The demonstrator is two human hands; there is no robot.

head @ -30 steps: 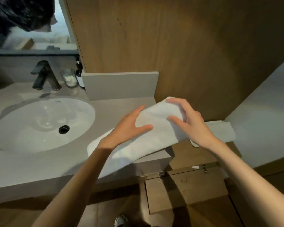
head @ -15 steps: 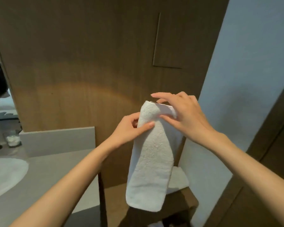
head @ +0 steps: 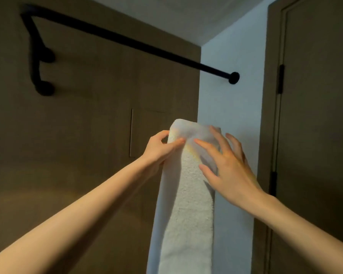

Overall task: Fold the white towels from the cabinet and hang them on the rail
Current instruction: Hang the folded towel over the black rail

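The folded towel (head: pixel 186 204) is held hanging below the rail (head: pixel 127 39), apart from it. Its top edge is pinched by the left hand (head: pixel 160 149); the right hand (head: pixel 230 171) is spread against it. The towel is judged soft, light and limp, so both top corners should be held.

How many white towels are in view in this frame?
1. The white towel hangs below the black rail, the left hand pinching its top left edge, the right hand resting spread fingers on its top right. None is on the rail; others may lie out of frame.
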